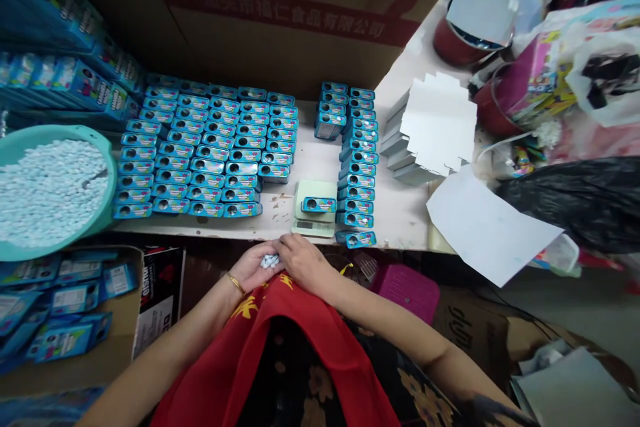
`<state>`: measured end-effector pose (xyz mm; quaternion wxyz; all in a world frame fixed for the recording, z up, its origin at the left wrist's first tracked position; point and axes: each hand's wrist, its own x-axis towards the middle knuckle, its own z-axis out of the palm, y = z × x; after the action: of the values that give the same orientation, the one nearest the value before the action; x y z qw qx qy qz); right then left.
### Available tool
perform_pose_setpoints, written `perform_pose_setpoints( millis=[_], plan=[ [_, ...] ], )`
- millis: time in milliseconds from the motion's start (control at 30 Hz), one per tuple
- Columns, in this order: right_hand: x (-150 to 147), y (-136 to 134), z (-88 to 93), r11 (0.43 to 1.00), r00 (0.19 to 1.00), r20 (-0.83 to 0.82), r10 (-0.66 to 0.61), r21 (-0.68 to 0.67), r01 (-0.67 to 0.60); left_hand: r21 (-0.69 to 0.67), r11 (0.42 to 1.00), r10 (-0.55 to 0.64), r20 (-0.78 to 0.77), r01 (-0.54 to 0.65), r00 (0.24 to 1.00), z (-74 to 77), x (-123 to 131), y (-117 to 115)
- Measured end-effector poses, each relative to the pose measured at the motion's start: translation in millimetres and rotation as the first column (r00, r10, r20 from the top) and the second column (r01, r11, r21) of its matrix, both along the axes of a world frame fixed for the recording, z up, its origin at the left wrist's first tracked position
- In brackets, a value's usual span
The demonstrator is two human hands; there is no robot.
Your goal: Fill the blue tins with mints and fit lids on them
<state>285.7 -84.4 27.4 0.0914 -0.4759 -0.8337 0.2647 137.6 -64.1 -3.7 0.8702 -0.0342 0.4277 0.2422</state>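
My left hand [253,268] is cupped palm up just below the table's front edge, holding several small pale blue candies [270,261]. My right hand [300,261] lies against it, fingers curled over the candies. In front of both hands a small green scale [314,221] carries one blue tin [319,204]. Rows of blue tins [203,153] fill the table to the left of the scale, and a column of the same tins [357,173] runs along its right.
A teal basin [103,147] full of pale candies sits at the left. Flat white cards [437,123] and a white sheet [487,230] lie at the right, beside a black bag [580,200]. A cardboard box [280,20] stands behind. A box of blue packs [60,310] is lower left.
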Motion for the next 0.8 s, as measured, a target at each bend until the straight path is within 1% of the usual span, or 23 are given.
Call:
perform_pose_setpoints(
  millis=[67,167,267,400,500,567,667,800],
  plan=[
    [-5.6,-2.2,-3.3,0.998,0.998,0.048,0.052,-0.023,-0.051,0.030,0.998,-0.048,0.034,0.047,0.998,1.5,-3.2,-3.0],
    [-4.0,-2.3,-6.1,0.994,0.992,0.052,0.112,-0.012,-0.112,0.053,0.996,-0.072,0.079,0.068,0.994,5.5,-6.7,-5.2],
    [-2.0,-1.9,-7.4,0.995,0.993,0.057,0.099,0.011,-0.100,0.043,0.997,-0.061,0.075,0.057,0.995,7.9,-6.7,-4.7],
    [0.8,-2.5,-12.2,0.996,0.995,0.073,0.062,0.052,-0.066,0.017,0.999,-0.041,0.082,0.040,0.996,6.4,-3.2,-2.0],
    [8.2,-1.9,-17.5,0.996,0.999,0.022,0.042,0.073,-0.044,0.015,0.999,-0.045,0.121,0.044,0.992,5.6,2.8,1.3],
    [16.0,1.0,-19.7,0.998,0.999,-0.043,-0.007,0.065,0.010,0.023,0.999,-0.049,0.133,0.047,0.990,7.0,10.1,5.6],
    [30.1,11.5,-18.8,0.989,0.983,-0.131,-0.128,0.059,0.136,0.060,0.998,-0.033,0.142,0.025,0.989,10.5,25.6,17.9],
    [48.5,34.7,-15.8,0.953,0.946,-0.206,-0.249,0.122,0.277,0.102,0.994,0.018,0.128,-0.031,0.992,12.1,42.0,40.1]
  ],
)
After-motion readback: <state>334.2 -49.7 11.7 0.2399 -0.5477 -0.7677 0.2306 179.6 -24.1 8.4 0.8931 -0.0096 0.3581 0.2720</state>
